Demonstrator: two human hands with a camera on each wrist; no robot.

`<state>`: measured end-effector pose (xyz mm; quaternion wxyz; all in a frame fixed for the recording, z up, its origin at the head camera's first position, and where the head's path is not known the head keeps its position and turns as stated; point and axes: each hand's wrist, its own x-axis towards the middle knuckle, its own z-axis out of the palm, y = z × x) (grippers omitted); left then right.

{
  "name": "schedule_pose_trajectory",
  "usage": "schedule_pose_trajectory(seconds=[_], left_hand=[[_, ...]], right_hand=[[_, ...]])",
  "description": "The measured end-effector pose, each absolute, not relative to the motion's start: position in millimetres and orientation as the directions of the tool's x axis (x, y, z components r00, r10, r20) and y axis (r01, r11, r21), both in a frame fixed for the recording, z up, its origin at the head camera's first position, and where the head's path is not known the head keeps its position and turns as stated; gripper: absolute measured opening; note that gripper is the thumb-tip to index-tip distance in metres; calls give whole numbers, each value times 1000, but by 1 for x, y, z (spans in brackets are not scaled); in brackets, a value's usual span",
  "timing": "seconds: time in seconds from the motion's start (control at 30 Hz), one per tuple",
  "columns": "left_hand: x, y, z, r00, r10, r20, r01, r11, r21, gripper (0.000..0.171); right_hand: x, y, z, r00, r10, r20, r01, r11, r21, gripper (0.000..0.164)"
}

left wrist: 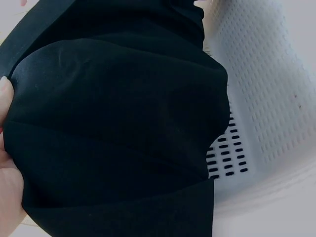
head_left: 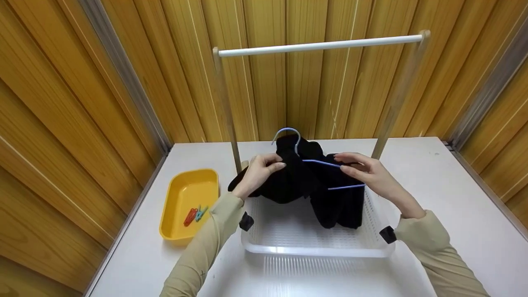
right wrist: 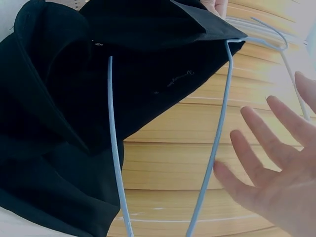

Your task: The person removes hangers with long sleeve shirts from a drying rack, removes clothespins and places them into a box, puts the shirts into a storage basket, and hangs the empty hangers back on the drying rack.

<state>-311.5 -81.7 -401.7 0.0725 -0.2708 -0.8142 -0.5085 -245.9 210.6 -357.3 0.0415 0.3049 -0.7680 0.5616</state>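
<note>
My left hand [head_left: 258, 173] pinches the folded edge of a black garment [head_left: 284, 181] between thumb and fingers. A thin blue clothes hanger [head_left: 321, 162] is partly inside the garment: its left side is hidden by cloth, while its hook and right side show. Beside that right side, my right hand [head_left: 373, 175] has its fingers extended. The right wrist view shows this hand [right wrist: 276, 168] with spread fingers, one fingertip right at the hanger wire [right wrist: 217, 133]. Small pale lettering shows inside the garment [right wrist: 163, 98]. In the left wrist view, cloth [left wrist: 113, 123] fills most of the picture.
Below the garment stands a white perforated basket [head_left: 317, 250]. A yellow tray [head_left: 169, 214] on the left holds red and teal clothespins [head_left: 196, 215]. Behind rises a rack with a white bar [head_left: 321, 45] and wooden posts. Wood-patterned panels [head_left: 305, 90] enclose the white table [head_left: 437, 185].
</note>
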Motion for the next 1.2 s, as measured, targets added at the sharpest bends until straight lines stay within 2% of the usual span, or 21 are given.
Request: schedule_pose_trajectory(seconds=[0.33, 0.6, 0.87, 1.2], left_hand=[[-311, -79, -399, -833, 374, 409, 537, 363, 762, 12], [-311, -79, -401, -819, 398, 414, 553, 354, 754, 13], [-310, -79, -399, -824, 414, 388, 536, 344, 771, 13], [-309, -77, -401, -818, 410, 403, 551, 360, 753, 12]], right_hand=[[-251, 200, -355, -818, -438, 373, -517, 276, -810, 32], [-256, 194, -361, -792, -478, 381, -579, 387, -718, 26], [-259, 190, -364, -792, -497, 354, -565, 377, -734, 23], [-277, 199, -394, -777, -507, 372, -560, 289, -776, 20]])
